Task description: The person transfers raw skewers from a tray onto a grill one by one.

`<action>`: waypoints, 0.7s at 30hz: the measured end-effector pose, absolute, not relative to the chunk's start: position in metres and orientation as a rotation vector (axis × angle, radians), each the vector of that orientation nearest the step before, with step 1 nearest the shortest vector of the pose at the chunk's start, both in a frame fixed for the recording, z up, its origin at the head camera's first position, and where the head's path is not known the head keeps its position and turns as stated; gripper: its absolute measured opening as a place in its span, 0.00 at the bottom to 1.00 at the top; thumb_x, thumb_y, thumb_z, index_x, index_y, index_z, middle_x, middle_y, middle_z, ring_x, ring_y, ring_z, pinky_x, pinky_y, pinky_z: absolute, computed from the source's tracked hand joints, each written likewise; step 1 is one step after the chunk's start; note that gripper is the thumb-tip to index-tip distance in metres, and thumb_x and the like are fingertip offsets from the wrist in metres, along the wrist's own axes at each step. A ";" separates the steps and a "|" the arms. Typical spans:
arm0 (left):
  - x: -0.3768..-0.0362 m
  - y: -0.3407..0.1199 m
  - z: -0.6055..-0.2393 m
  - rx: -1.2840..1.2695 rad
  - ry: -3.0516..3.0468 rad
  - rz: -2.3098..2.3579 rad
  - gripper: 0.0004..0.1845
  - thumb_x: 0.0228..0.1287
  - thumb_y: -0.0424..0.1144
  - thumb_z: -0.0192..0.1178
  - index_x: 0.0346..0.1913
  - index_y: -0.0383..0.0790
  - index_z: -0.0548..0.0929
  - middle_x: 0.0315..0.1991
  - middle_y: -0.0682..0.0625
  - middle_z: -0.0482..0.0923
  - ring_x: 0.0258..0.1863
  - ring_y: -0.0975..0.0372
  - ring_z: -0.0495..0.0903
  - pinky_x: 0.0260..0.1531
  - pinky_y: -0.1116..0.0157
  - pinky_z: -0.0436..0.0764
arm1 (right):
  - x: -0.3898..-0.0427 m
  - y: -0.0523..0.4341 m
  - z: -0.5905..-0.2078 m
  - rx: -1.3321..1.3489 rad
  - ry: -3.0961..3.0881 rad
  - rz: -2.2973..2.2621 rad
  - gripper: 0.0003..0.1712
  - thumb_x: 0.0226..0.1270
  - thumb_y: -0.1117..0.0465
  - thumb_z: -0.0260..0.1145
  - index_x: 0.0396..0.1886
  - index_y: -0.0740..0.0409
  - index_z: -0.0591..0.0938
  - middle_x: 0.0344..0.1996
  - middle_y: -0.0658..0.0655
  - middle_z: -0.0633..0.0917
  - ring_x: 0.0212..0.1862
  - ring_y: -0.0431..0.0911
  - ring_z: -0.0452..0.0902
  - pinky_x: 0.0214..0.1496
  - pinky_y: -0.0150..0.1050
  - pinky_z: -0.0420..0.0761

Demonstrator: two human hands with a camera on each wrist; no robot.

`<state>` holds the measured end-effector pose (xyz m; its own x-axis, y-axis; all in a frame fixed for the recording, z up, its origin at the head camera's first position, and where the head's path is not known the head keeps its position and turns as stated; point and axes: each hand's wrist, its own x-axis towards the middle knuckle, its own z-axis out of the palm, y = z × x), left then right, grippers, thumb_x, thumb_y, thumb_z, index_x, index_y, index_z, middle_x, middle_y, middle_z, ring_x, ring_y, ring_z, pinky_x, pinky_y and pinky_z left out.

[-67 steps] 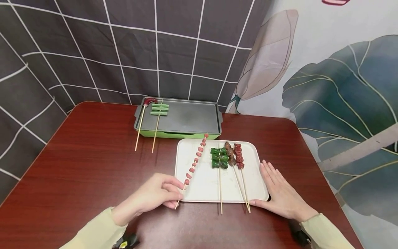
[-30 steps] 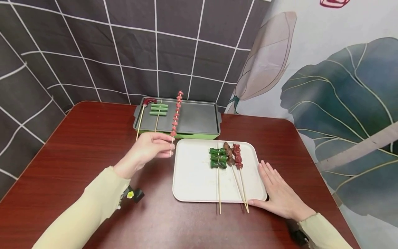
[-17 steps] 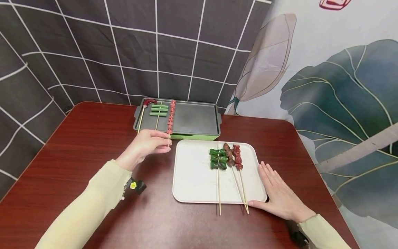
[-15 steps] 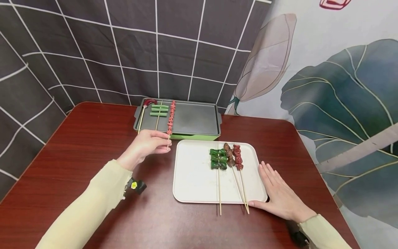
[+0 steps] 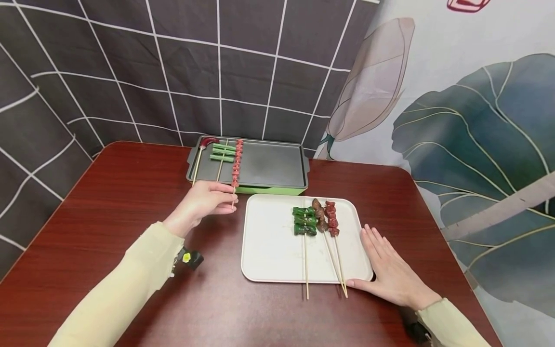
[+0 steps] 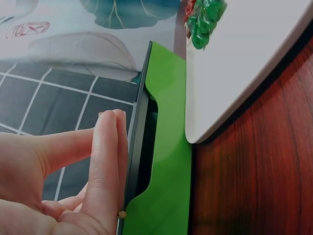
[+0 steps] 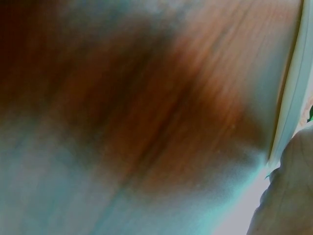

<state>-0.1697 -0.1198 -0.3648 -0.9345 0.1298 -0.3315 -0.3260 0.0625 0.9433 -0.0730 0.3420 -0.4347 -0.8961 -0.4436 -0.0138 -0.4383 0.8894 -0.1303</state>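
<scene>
Red skewer (pinched) beyond left hand

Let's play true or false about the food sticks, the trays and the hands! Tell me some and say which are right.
1. The left hand pinches the stick of the red skewer. True.
2. Five skewers lie on the white tray. False: three do.
3. The right hand lies flat beside the white tray. True.
4. The green grill tray holds nothing. False: three skewers lie at its left end.
5. The green skewer on the white tray is left of its two neighbours. True.
</scene>
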 end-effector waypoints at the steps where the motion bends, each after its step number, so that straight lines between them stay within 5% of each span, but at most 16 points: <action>1: -0.170 -0.120 -0.364 -0.189 2.025 1.929 0.22 0.69 0.24 0.61 0.63 0.18 0.73 0.46 0.33 0.84 0.30 0.60 0.88 0.39 0.63 0.88 | -0.073 0.342 -0.435 -0.704 3.012 -0.192 0.70 0.58 0.21 0.63 0.80 0.68 0.51 0.79 0.68 0.52 0.78 0.62 0.46 0.80 0.37 0.34; 13: -0.164 -0.131 -0.356 -0.101 2.215 1.747 0.26 0.68 0.33 0.67 0.65 0.25 0.76 0.52 0.33 0.83 0.44 0.44 0.87 0.41 0.61 0.89 | -0.073 0.341 -0.433 -0.732 3.018 -0.189 0.70 0.58 0.22 0.64 0.80 0.69 0.52 0.78 0.69 0.53 0.78 0.63 0.47 0.81 0.40 0.37; 21: -0.144 -0.135 -0.336 -0.025 2.255 1.792 0.28 0.69 0.39 0.68 0.66 0.27 0.75 0.52 0.33 0.83 0.43 0.46 0.87 0.45 0.59 0.88 | -0.073 0.343 -0.435 -0.702 3.007 -0.179 0.70 0.58 0.21 0.62 0.81 0.67 0.51 0.79 0.67 0.52 0.79 0.61 0.44 0.80 0.38 0.34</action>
<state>-0.1443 -0.1352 -0.3359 -0.9660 0.1471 -0.2125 -0.1738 0.2388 0.9554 -0.0734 0.3425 -0.4348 -0.8960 -0.4435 -0.0207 -0.4379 0.8905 -0.1236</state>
